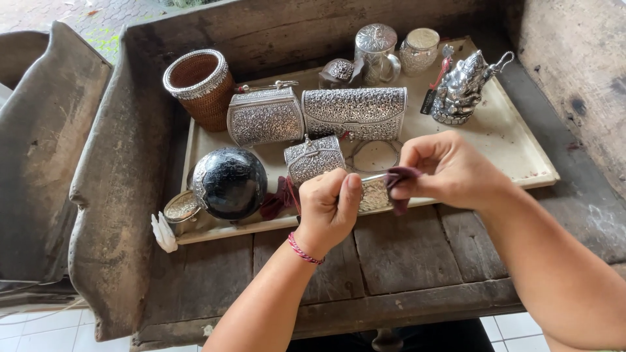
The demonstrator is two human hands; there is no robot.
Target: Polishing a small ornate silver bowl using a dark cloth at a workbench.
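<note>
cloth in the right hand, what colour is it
Dark maroon. The head view shows the cloth pinched in the right hand against a thin silver piece held by the left hand.

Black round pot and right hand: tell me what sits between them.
In the head view, the left hand and a dark red cloth lie between the black round pot and the right hand.

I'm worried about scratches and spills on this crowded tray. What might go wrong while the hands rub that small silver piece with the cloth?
The left hand grips only one end of the thin silver piece; it may slip and drop. The right hand works the dark red cloth just above the small embossed purse, so an elbow swing might knock it. The black globe sits near the tray edge and might roll off.
</note>
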